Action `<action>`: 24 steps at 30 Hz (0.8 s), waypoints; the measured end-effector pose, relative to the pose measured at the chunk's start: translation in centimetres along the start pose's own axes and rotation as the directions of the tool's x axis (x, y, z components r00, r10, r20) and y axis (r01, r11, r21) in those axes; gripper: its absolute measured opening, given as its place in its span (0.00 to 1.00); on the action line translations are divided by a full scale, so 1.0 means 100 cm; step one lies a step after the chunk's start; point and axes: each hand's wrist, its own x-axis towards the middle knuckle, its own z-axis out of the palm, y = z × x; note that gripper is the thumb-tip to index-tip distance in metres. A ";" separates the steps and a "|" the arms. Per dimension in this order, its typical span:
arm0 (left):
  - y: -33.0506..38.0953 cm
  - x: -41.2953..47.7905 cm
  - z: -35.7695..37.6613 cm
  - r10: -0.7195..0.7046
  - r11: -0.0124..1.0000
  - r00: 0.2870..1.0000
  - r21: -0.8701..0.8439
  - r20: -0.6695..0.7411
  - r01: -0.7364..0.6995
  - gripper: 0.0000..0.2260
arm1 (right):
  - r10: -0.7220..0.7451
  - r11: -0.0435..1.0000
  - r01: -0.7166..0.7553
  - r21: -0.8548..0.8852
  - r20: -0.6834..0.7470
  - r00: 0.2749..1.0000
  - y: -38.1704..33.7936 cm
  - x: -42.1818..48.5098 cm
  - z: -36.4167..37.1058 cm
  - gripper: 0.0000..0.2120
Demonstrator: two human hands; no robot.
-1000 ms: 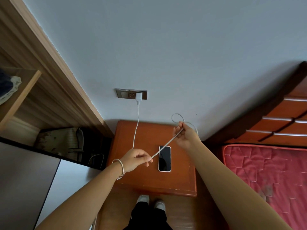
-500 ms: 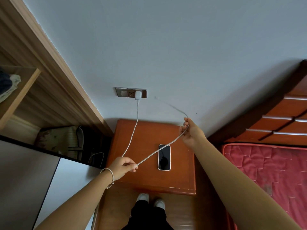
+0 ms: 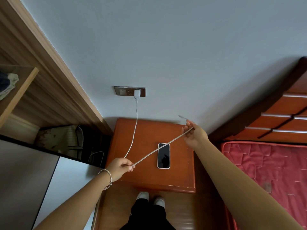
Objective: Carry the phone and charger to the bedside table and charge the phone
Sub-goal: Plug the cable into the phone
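While the phone (image 3: 163, 155) lies on the tabletop (image 3: 146, 176), a cable (image 3: 159, 149) is stretched above it. It is pinched by the left hand (image 3: 120, 168) and gripped by the right hand (image 3: 194, 135). The charger (image 3: 137, 94) is plugged in.

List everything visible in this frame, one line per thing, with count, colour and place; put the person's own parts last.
phone: 1, white edge, dark screen, flat on bedside table
bedside table: 1, reddish wood, against wall
charger plug: 1, white, in wall socket
wall socket: 1, metallic, above table
cable: 1, white, from plug to both hands, stretched over phone
mattress: 1, red, right
headboard: 1, dark wood, right
shelving: 1, light wood, left
bracelet: 1, silver, left wrist
left hand: pinch grip on cable
right hand: holding cable near free end
shoes: 2, white, floor
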 end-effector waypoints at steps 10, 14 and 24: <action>0.063 0.017 0.016 0.112 0.985 0.992 -0.142 0.066 -0.102 0.06 | 0.130 0.987 -0.097 -0.128 0.278 0.952 0.038 -0.011 0.013 0.12; 0.077 0.022 0.017 0.139 0.975 0.990 -0.177 -0.002 -0.137 0.06 | 0.134 0.988 -0.111 -0.105 0.252 0.958 0.037 -0.013 0.016 0.11; 0.025 0.002 0.019 -0.015 0.994 0.998 -0.105 0.059 0.021 0.07 | -0.001 1.000 0.004 -0.028 0.115 0.993 -0.008 -0.003 0.005 0.10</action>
